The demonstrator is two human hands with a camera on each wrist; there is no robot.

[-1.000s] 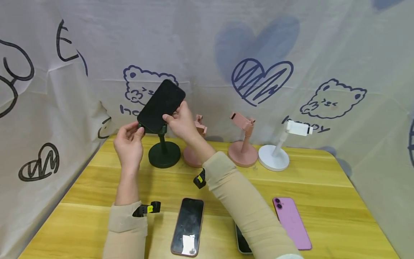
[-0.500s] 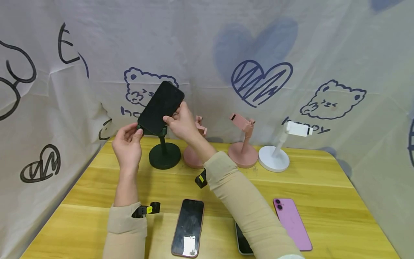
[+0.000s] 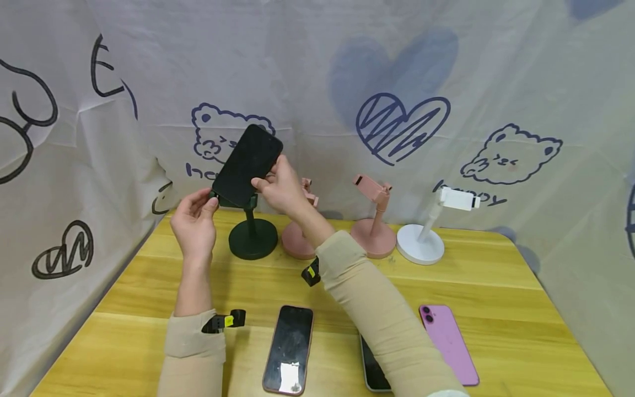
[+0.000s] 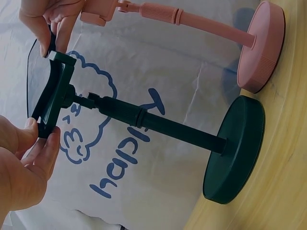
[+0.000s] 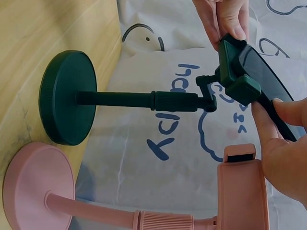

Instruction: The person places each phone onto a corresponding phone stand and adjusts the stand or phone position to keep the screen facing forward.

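Observation:
A black smartphone [image 3: 246, 162] is tilted at the head of a dark green phone stand [image 3: 253, 239], its screen toward me. My right hand [image 3: 283, 186] pinches the phone by its right edge, thumb on the front. With thumb and fingers, my left hand [image 3: 195, 225] grips the left end of the stand's green clamp [image 4: 57, 91]. In the right wrist view the phone [image 5: 268, 76] lies against the clamp's front, between its end lips. Whether it is fully seated I cannot tell.
Two pink phone stands [image 3: 373, 238] [image 5: 242, 191] and a white one [image 3: 420, 243] stand along the back. Nearer lie a dark-screened phone [image 3: 289, 347], another phone [image 3: 374, 366] partly under my right sleeve, and a pink phone [image 3: 448, 343] face down. A cloth backdrop [image 3: 317, 66] rises behind the table.
The phone and both hands have barely moved. My left hand has shifted very slightly left; its grip and the right hand's pinch look the same.

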